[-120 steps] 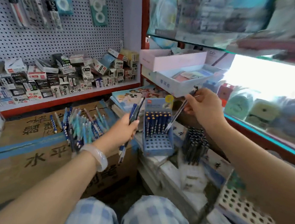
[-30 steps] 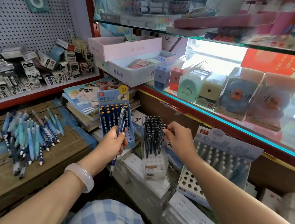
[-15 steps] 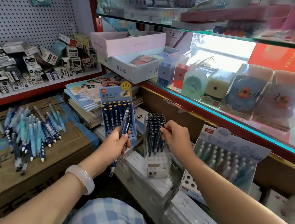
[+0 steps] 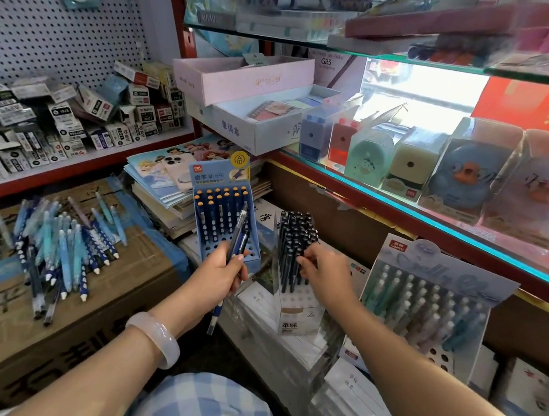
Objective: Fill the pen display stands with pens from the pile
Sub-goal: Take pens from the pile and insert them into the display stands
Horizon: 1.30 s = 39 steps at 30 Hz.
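Left hand (image 4: 224, 278) gripping a small bunch of pens (image 4: 233, 257) — fingers curled round the barrels, long axis near upright and leaning slightly right, tips hanging below the fist. The bunch stands directly in front of the blue stand (image 4: 224, 216), whose back rows hold dark pens with orange caps while its front holes look open. Right hand (image 4: 325, 277) at the black-pen stand (image 4: 294, 252), just right of the blue one; fingertips curled in among the dark barrels and seemingly pinching one, though the exact contact is too small to tell. Pile of loose pens (image 4: 59, 245) lies on the cardboard carton (image 4: 23, 328), well apart to the left, nearer the left arm. Judgement: the next insertion turns on the right hand being the nearer to both stands — it would draw a pen leftward from the left hand's bunch and drop it axis-down into a hole.
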Each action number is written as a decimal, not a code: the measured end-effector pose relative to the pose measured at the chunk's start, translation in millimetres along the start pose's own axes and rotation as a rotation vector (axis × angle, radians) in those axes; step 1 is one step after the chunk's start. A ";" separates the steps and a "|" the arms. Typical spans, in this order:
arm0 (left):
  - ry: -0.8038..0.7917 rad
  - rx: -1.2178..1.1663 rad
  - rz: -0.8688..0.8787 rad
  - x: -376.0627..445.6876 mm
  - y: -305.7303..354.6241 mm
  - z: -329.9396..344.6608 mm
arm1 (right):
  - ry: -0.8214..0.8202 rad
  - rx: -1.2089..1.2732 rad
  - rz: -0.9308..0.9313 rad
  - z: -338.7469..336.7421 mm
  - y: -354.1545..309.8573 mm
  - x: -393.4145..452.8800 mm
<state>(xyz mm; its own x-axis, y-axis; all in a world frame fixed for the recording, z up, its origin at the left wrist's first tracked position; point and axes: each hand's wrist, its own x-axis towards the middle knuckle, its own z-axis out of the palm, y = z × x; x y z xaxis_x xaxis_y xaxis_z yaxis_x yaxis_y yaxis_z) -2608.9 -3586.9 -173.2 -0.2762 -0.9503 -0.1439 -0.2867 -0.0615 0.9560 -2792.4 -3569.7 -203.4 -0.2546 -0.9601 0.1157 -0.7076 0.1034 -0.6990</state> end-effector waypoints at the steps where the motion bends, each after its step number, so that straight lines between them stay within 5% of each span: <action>1: -0.006 -0.001 0.001 0.0 0.6 0.8 | 0.003 0.001 0.004 1.0 -0.1 0.1; 10: -0.025 0.040 0.000 -1.9 12.0 12.1 | 0.129 0.145 -0.073 -26.9 -35.8 2.6; 18: -0.118 0.200 0.080 -10.6 17.6 21.5 | -0.186 0.568 -0.007 -27.8 -66.5 1.8; 26: -0.097 0.188 -0.068 -7.8 9.8 8.1 | -0.017 0.836 0.032 -64.6 -62.2 4.8; 30: -0.016 0.090 -0.137 -1.4 4.0 -1.3 | 0.108 0.616 -0.017 -85.1 -44.2 8.4; 33: 0.039 0.102 -0.082 0.2 0.4 -3.6 | 0.142 0.319 -0.072 -80.8 -23.9 7.1; 39: 0.135 0.043 0.017 -2.8 2.0 -5.8 | 0.126 0.124 -0.050 -52.4 -8.1 0.8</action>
<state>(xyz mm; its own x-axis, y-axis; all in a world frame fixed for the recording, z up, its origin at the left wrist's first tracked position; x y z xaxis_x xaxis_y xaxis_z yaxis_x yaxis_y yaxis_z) -2603.3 -3586.1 -169.4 -0.1559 -0.9837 -0.0894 -0.3226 -0.0348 0.9459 -2821.4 -3557.7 -160.7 -0.3070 -0.9223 0.2346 -0.6366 0.0157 -0.7711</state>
